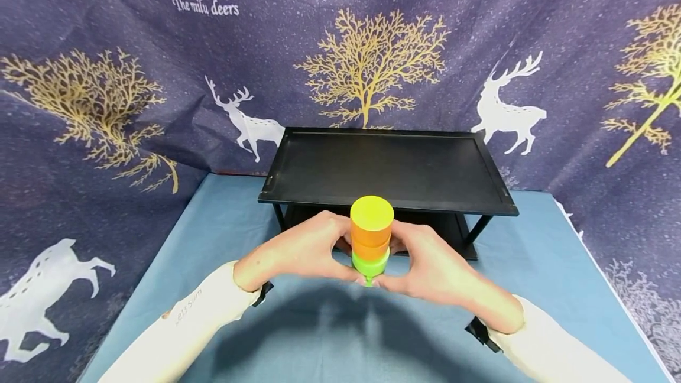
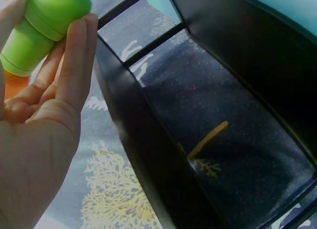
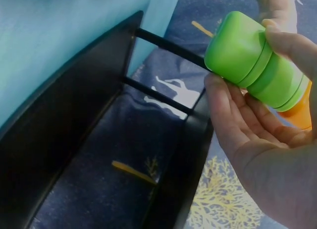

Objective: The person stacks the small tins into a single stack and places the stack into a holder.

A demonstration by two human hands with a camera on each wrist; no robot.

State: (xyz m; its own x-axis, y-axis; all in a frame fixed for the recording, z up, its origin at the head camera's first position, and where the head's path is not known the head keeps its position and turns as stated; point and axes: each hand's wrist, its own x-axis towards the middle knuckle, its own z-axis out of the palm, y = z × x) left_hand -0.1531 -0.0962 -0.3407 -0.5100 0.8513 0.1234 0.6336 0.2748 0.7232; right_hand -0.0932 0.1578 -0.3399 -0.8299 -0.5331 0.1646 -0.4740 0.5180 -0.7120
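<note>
A cylindrical container (image 1: 370, 236) is held up between my two hands, its yellow-green round top tilted toward the head camera. Its middle is orange and its lower part bright green. My left hand (image 1: 314, 246) grips it from the left and my right hand (image 1: 432, 260) from the right. Both thumbs meet low on the near side, by the green part; the other fingers reach round the far side and are partly hidden in the head view. Both wrist views show the smooth green container (image 2: 54, 13) (image 3: 240, 50) against the fingers, with some orange at one end.
Just beyond the hands stands a black two-level rack (image 1: 378, 167), its lower shelf partly hidden behind them. It rests on a blue cloth-covered table (image 1: 229, 205). A dark printed backdrop (image 1: 255, 28) with deer and gold trees hangs behind and at the sides.
</note>
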